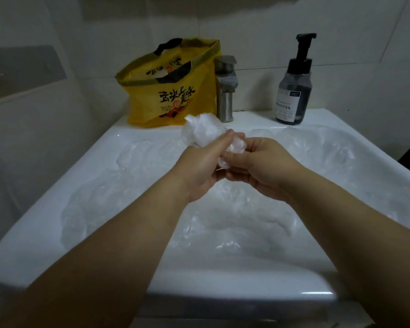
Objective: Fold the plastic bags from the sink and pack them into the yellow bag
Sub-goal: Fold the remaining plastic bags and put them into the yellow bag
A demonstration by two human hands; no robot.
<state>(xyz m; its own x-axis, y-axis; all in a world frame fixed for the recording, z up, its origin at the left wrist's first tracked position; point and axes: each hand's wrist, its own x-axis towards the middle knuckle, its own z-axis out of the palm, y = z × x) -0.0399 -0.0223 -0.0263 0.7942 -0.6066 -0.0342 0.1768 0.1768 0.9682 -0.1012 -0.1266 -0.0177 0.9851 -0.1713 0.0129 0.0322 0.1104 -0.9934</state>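
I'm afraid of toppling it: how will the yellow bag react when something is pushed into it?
The yellow bag looks thin and creased, so its walls will probably buckle, not stay stiff. It seems light and stands on the glossy sink ledge, so a push may slide or tip it.

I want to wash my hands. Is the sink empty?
No, crumpled clear plastic bags lie all over the sink basin.

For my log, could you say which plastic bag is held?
The bunched clear bag between left hand and right hand; the other bags lie in the sink.
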